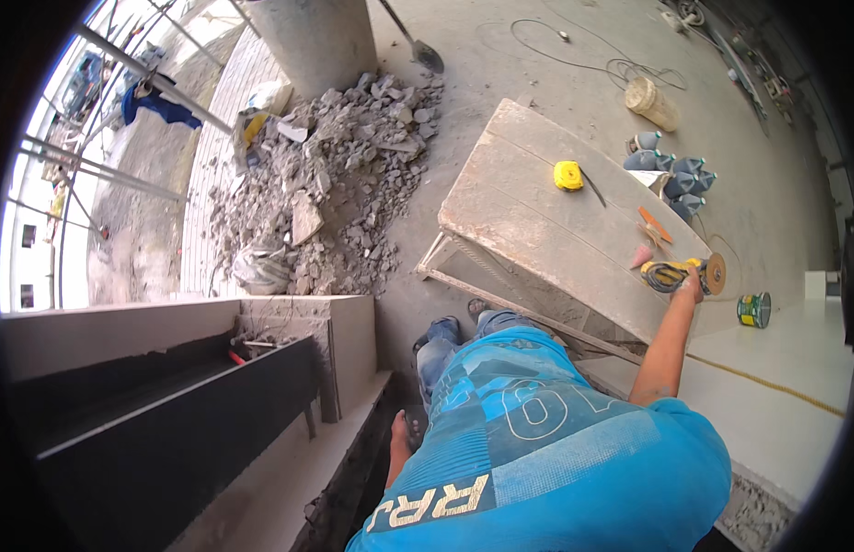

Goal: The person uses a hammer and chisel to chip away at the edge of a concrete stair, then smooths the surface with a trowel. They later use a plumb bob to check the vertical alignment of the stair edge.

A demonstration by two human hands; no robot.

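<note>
Nearest the camera is the blue patterned shirt across the person's own torso, with the right forearm reaching out past it to the far corner of a worn, dusty wooden desk. In this head view, the yellow and black angle grinder is at the desk's right-hand end, its tan disc standing out beyond the person's right hand. The fingers of that hand look curled round the tool close to the disc, though their far side is hidden, so how tightly they close cannot be told. The left hand hangs low beside the body with its fingers loosely bent; no held thing shows, but part of the palm is out of sight. The grinder should be fairly heavy for its size and stiff in the body, its weight probably gathered toward the metal head, while the dark cord bunched about the casing would flop and could snag. Dust may make the casing a little slippery. The disc is likely the brittle part, so the better hold is the body behind the head, clear of the rim, with the cord gathered in. Near it on the desk lie a pink cone-shaped piece and an orange strip; farther off sits a yellow tape measure, and a green tin stands to the right on a pale slab.
</note>
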